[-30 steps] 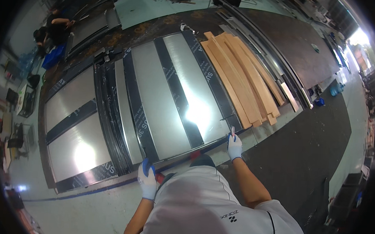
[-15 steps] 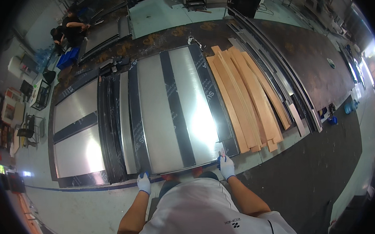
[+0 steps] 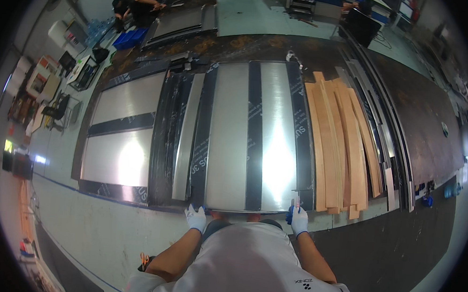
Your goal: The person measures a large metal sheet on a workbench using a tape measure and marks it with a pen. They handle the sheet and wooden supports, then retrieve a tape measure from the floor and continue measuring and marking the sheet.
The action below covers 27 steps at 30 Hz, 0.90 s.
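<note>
A large steel panel (image 3: 229, 140) with dark film strips lies on the worktable directly in front of me. My left hand (image 3: 196, 219), in a white glove with blue on it, is at the panel's near left corner. Its fingers are closed around the edge, partly hidden. At the near right corner, my right hand (image 3: 298, 220) is gloved alike, fingers closed. A slim pale piece with a reddish mark (image 3: 296, 203) sticks out from these fingers over the panel; its kind is too small to tell.
Left of the panel lie narrow film-covered strips (image 3: 165, 136) and another steel panel (image 3: 116, 163). Wooden boards (image 3: 333, 146) and long metal profiles (image 3: 385, 123) lie to its right. Two people (image 3: 141, 4) work at the far left, beside a blue crate (image 3: 129, 38).
My view has turned left, so the table and its contents appear shifted right and straighter. Both hands stay at the panel's near corners.
</note>
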### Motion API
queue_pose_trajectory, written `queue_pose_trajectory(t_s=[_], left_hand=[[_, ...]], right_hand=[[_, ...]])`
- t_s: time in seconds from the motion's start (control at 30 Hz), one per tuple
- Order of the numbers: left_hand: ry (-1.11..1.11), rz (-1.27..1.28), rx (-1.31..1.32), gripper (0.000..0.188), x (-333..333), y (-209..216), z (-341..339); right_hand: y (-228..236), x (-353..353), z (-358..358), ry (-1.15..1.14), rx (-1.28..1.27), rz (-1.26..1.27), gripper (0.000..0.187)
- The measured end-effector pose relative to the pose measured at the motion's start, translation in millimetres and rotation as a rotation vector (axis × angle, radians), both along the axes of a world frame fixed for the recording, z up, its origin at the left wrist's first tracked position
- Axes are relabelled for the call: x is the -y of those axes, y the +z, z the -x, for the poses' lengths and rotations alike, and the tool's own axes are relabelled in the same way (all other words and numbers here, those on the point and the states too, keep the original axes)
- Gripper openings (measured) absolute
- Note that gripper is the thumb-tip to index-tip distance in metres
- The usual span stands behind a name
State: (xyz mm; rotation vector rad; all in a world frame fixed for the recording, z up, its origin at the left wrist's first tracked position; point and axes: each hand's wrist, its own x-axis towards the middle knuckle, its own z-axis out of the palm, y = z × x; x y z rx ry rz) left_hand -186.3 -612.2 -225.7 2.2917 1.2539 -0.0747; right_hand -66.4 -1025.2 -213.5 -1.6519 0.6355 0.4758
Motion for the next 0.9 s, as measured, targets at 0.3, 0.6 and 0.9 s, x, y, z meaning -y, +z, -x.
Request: queue_pose_trajectory(t_s=[0.3,0.6,0.9], left_hand=[[0.024,-0.05,0.136,0.05,6.4,1.6,3.7],[0.574,0.262,0.449,0.055,15.8,-43.3,2.6],[0.595,0.5,0.413,0.051,10.3,-35.8,-3.4]], right_hand=[[14.7,8.7,-6.6,0.083,0.006,0.021,0.028],[18.8,23.0,-21.1,0.287,0.048,0.438,0.032],[43.7,20.6,-27.3,0.175,0.187,0.564,0.03]])
